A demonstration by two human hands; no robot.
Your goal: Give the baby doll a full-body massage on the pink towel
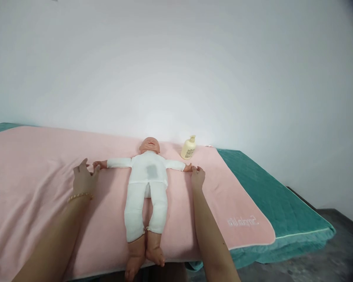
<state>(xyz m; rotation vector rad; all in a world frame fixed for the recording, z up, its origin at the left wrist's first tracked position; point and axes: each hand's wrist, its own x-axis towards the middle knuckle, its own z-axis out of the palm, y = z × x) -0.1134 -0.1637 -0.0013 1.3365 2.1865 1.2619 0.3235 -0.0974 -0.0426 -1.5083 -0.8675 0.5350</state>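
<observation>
A baby doll (pixel 148 168) lies on its back with its arms stretched out sideways. It has a white cloth body with a grey patch on the chest, and a bare head, hands and feet. My left hand (pixel 85 178), with a beaded bracelet at the wrist, is beside the doll's hand on the left. Its fingers are apart, and the thumb is close to or touching the doll's fingers. On the other side, the curled fingertips of my right hand (pixel 198 178) pinch the doll's other hand (pixel 188 167). A pale yellow pump bottle (pixel 188 148) stands beyond that arm.
Under the doll is a pink blanket (pixel 223 196), wrinkled on the left and with white lettering at its right corner. It covers part of a green padded bed (pixel 270 196). A white wall (pixel 176 70) rises behind; grey floor (pixel 335 254) shows at the right.
</observation>
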